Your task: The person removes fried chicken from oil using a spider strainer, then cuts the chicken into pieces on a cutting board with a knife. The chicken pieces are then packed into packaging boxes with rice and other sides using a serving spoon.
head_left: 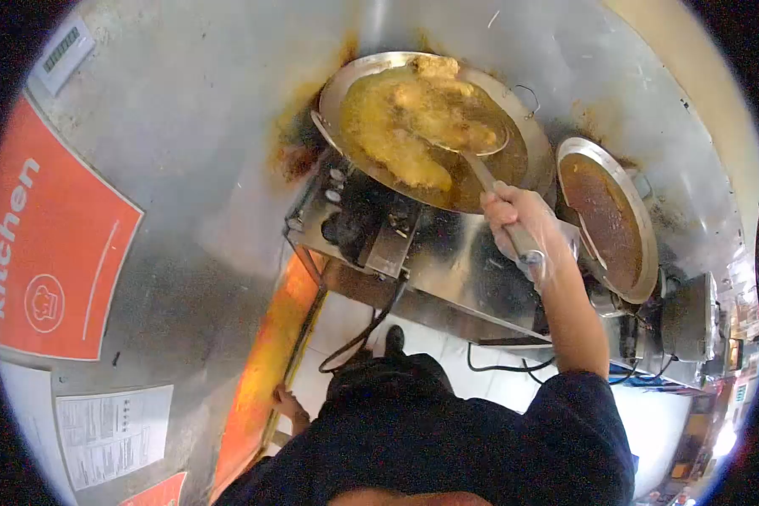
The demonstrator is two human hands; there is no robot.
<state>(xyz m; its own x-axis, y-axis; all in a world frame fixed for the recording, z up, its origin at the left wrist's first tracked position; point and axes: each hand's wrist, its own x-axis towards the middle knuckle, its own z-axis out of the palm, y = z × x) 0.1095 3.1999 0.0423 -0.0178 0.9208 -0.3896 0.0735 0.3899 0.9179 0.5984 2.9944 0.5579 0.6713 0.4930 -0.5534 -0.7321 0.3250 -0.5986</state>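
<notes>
My right hand (519, 221), in a clear plastic glove, is closed around the long metal handle of a skimmer (478, 171). The round head of the skimmer lies in a wide metal pan (329, 101) of bubbling oil, under pieces of golden fried food (460, 131). A larger mass of frying batter (405, 160) floats at the pan's near left side, and one browned piece (437, 67) sits at the far rim. Low down at my side, my bare left hand (288, 407) touches or nearly touches the edge of an orange panel (261, 371); its fingers look loosely extended and hold nothing visible.
A second wide pan (647, 278) with dark oil stands to the right. Below the large pan is a metal burner stand (371, 236) with a black hose (388, 316). A metal wall (202, 169) with an orange kitchen sign (67, 244) and paper sheets (116, 430) borders the left.
</notes>
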